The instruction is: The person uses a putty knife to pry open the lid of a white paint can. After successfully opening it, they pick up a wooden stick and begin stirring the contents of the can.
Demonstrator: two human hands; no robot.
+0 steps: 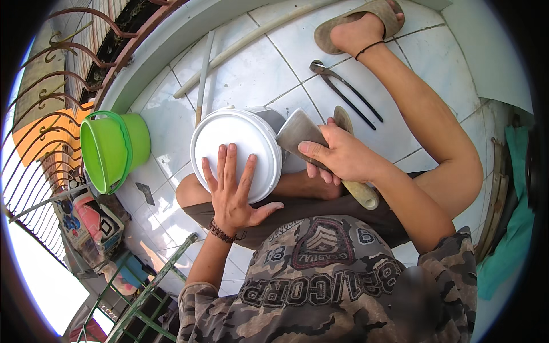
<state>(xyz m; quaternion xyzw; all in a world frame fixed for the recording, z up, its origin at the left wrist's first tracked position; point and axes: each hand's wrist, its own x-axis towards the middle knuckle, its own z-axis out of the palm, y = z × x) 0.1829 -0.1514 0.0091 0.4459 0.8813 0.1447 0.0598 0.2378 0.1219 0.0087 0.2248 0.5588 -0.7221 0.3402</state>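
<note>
My left hand (231, 186) lies with fingers spread on the white lid of a round bucket (251, 171) between my legs. On the bucket's right, my right hand (343, 153) is closed around a scraper (301, 135) with a broad, flat metal blade. The blade's edge is close to the lid's rim; I cannot tell if they touch. A pale handle end with a hole (361, 195) sticks out below that hand. Above its fingers shows a rounded greyish piece (343, 119), perhaps part of a second tool. Long-handled pincers (349, 94) lie on the tiles beyond.
A bright green bucket (130, 146) lies tipped on its side at the left, near a small dark flat piece (145, 193). A long pale pole (240, 52) and a thinner stick (204, 80) rest on the tiled floor. Curved metal railing (63, 74) runs along the left.
</note>
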